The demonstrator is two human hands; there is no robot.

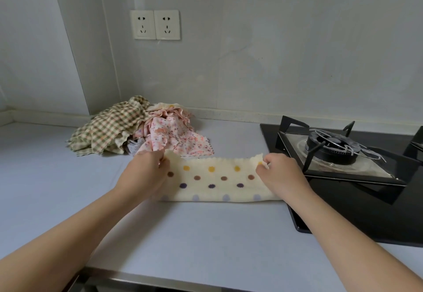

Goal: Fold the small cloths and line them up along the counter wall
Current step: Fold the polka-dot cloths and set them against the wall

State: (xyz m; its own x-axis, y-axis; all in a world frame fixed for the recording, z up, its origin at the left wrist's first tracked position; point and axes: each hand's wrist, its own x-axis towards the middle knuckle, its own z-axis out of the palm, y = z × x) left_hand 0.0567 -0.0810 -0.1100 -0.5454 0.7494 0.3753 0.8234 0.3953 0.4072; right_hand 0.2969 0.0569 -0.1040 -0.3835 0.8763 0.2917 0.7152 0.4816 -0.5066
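Note:
A cream cloth with coloured polka dots point(212, 182) lies folded in half on the grey counter point(183, 234), its fold toward me. My left hand point(146, 172) pinches its far left corner. My right hand point(281, 175) pinches its far right corner. Behind it a heap of unfolded cloths sits near the wall: a green checked cloth point(107, 129) on the left and a pink floral cloth point(171, 136) on the right, with a bit of another cloth showing under them.
A black gas hob point(343, 191) with a burner point(329, 147) and pan supports fills the right side, touching the dotted cloth's right end. The back wall carries two sockets point(155, 24). The counter's front edge runs along the bottom.

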